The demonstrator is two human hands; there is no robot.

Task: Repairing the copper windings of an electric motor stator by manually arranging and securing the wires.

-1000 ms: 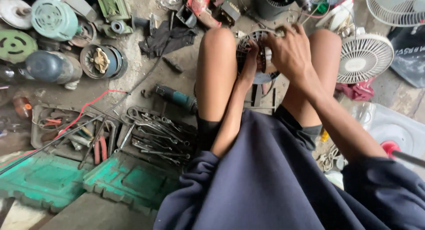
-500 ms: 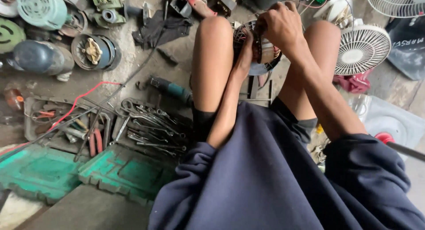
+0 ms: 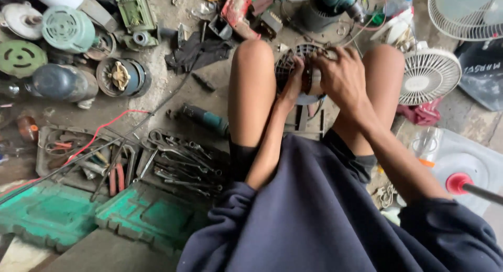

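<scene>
Dark, round and slotted, the fan motor housing [image 3: 291, 67] sits between the person's two bare knees, low over the concrete floor [image 3: 157, 101]. Only one view shows it, from the head camera looking straight down, and most of the housing is hidden: the right hand [image 3: 343, 78] covers its right side, with fingers curled tight around a pale cylindrical part there, and the left hand [image 3: 292, 86] closes on its lower left edge. What that pale part is I cannot make out. The left palm is turned away, so the grip shows only from the back of the fingers.

A navy sweatshirt [image 3: 325, 214] fills the lower middle of the view and hides the person's lap and whatever they sit on. Two forearms come out of its pushed-up sleeves.

To the left, a loose heap of wrenches [image 3: 181, 162] lies on the floor, too tangled to count. Beside it are pliers with red handles [image 3: 116, 178], one pair that I can tell. Two green plastic trays [image 3: 105, 214] lie at the lower left, the near one partly cut off by the frame. One red wire [image 3: 99, 133] loops over the tools.

Along the top left stand several old motors; one pale green round motor cover [image 3: 68, 28] is plain. At right, one small white fan [image 3: 429, 75] faces up, and a larger fan guard [image 3: 466, 12] is cut off by the corner.
</scene>
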